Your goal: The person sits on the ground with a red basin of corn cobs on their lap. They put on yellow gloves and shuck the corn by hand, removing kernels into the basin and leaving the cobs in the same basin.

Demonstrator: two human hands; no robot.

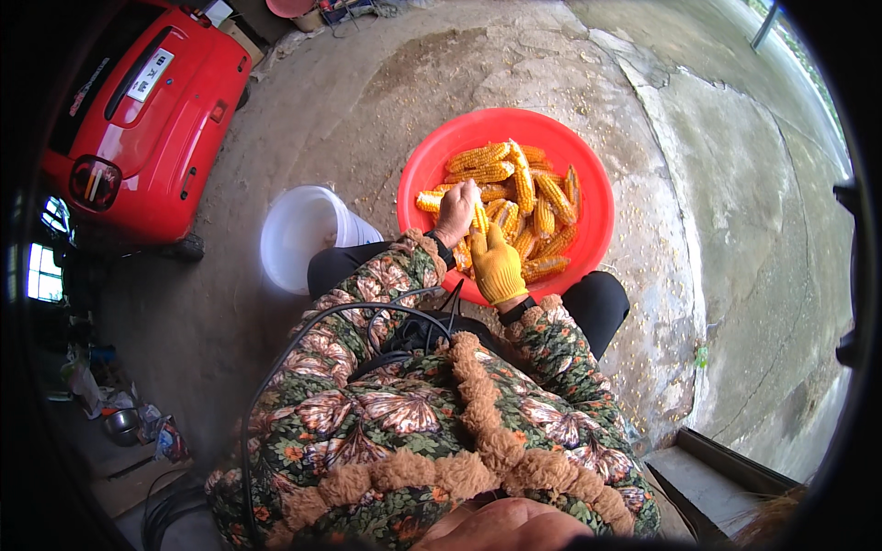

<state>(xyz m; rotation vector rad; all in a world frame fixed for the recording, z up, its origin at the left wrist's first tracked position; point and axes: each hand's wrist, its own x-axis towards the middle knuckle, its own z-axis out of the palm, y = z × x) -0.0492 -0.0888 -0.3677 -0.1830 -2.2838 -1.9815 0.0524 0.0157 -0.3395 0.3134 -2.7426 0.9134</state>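
Two hands are working over the red basin (597,220): our bare left hand (455,213) and gloved right hand (497,264) are both clenching one corn cob (480,219); kernels are likely scattering onto the concrete floor (367,110), missing the white bucket (303,234)

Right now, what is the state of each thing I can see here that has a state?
left hand: bare, closed on a corn cob
right hand: in a yellow glove, gripping the same cob
corn cob: held between both hands, over the basin
red basin: on the ground, holding a pile of cobs
white bucket: tilted, open, contents cannot be told
red car: parked, rear closed
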